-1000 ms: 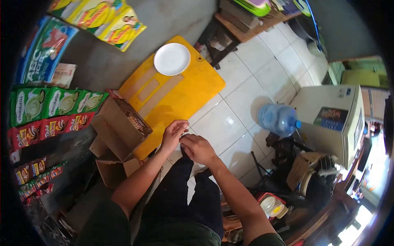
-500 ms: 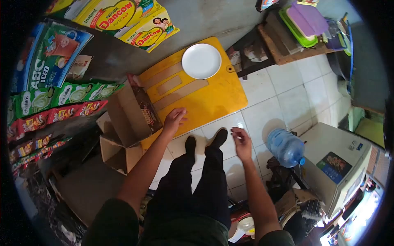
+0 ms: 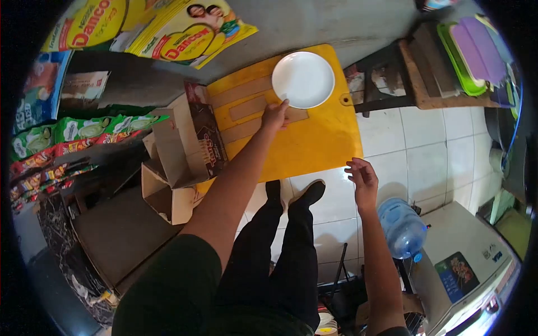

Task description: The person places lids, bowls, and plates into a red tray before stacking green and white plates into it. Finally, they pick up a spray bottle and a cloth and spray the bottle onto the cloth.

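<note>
A round white plate point(image 3: 303, 80) lies on the yellow table point(image 3: 314, 145), near its back edge by the wall. My left hand point(image 3: 274, 116) is at the plate's near left rim, with the thumb at the edge and the fingers curled together below it. Over the floor, right of the table's front corner, my right hand point(image 3: 363, 179) hangs with its fingers apart and holds nothing.
Open cardboard boxes point(image 3: 179, 145) stand at the table's left. Sachets point(image 3: 84, 131) hang at the far left. A wooden shelf with plastic lids point(image 3: 476, 50) is at the right. A water bottle point(image 3: 402, 228) stands beside a white fridge point(image 3: 465, 252).
My left hand has moved up and forward over the table to the plate's rim. The view has shifted, and my right hand remains apart from the table.
</note>
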`<act>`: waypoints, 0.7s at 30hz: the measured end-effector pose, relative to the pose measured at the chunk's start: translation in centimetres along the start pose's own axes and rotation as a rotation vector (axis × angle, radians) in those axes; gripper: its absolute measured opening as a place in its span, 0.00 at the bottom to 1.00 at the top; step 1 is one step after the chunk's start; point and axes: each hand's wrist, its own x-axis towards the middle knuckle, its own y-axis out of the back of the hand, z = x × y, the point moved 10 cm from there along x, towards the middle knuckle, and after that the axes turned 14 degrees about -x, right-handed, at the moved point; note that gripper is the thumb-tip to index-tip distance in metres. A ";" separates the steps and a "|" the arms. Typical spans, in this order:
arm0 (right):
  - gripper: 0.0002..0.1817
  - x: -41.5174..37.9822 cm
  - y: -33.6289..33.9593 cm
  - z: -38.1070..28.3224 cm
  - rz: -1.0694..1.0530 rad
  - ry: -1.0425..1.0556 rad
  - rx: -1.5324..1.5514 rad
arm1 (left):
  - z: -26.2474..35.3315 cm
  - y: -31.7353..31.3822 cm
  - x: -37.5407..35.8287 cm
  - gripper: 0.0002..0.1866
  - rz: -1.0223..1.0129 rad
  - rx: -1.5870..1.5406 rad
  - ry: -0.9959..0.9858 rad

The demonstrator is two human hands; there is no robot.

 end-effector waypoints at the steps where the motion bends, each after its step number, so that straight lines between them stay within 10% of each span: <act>1: 0.12 0.2 -0.6 0.2 -0.028 0.002 -0.021 | 0.3 -0.4 0.1 0.31 0.016 -0.012 0.020; 8: 0.15 1.3 -3.6 1.1 -0.099 -0.055 -0.110 | 2.0 -1.5 -0.5 0.18 0.093 -0.047 0.043; 21: 0.31 3.6 -9.3 4.9 0.013 -0.326 -0.009 | -6.3 7.1 -7.7 0.30 -0.178 -0.019 0.114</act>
